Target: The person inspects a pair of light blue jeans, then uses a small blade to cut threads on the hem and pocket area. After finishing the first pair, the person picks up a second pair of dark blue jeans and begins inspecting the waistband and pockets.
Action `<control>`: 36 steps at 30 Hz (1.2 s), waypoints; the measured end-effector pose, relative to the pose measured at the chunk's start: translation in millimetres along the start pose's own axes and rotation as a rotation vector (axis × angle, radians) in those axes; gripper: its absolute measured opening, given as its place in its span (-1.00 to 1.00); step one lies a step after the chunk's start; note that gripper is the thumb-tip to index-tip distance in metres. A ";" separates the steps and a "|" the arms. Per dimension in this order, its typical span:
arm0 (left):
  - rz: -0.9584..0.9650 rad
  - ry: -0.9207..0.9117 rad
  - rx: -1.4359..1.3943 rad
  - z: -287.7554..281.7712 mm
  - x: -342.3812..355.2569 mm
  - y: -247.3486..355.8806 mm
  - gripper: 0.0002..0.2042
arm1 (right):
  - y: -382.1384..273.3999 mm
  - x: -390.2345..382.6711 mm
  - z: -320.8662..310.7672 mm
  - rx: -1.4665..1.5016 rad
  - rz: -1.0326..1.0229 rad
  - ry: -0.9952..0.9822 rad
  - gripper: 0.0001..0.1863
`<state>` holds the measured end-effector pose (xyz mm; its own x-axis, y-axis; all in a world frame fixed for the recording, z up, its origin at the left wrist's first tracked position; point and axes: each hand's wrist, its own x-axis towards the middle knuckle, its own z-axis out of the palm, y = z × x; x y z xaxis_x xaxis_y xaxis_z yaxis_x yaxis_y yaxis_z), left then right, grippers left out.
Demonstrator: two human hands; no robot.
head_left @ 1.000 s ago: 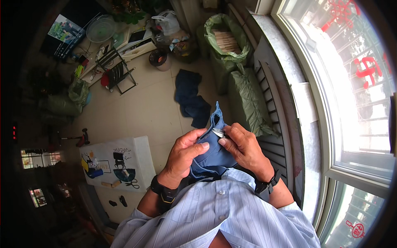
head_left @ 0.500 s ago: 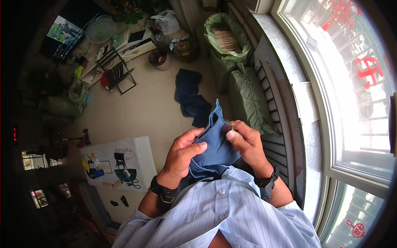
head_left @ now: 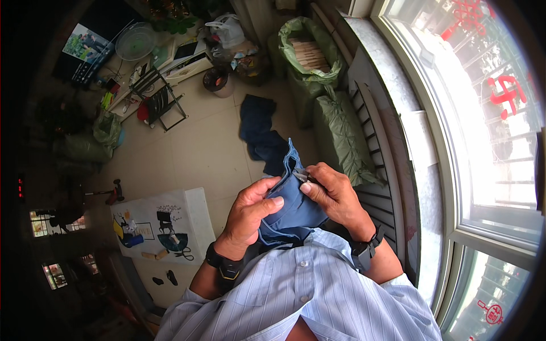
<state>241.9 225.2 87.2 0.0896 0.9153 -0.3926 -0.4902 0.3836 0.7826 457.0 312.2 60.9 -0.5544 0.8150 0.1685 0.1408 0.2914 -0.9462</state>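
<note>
Room: tiled floor beside a bright window at 3 o'clock; dark clothing lies at 12.
Garment: blue garment bunched between both hands, long axis running 12 to 6.
Left hand: at 9 of the cloth, fingers curled, thumb pressing the fold.
Right hand: at 3, nearer the top edge, pinching a small dark clip.
</note>
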 end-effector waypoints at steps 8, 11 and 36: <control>0.002 0.003 0.006 0.9 -1.7 0.8 -0.56 | 3.1 1.0 2.5 0.020 -0.019 -0.008 -0.67; 0.003 0.007 0.003 2.3 -1.8 1.1 -0.56 | 1.9 1.2 1.9 0.013 -0.007 -0.018 -0.67; 0.117 0.097 -0.015 -19.9 4.6 -3.2 -0.50 | 78.6 -145.7 -203.5 -0.782 0.525 0.884 -0.77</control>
<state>226.6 225.7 73.3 -0.0529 0.9374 -0.3442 -0.5056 0.2720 0.8187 715.7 318.3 18.2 0.3990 0.8859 0.2366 0.7814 -0.1934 -0.5934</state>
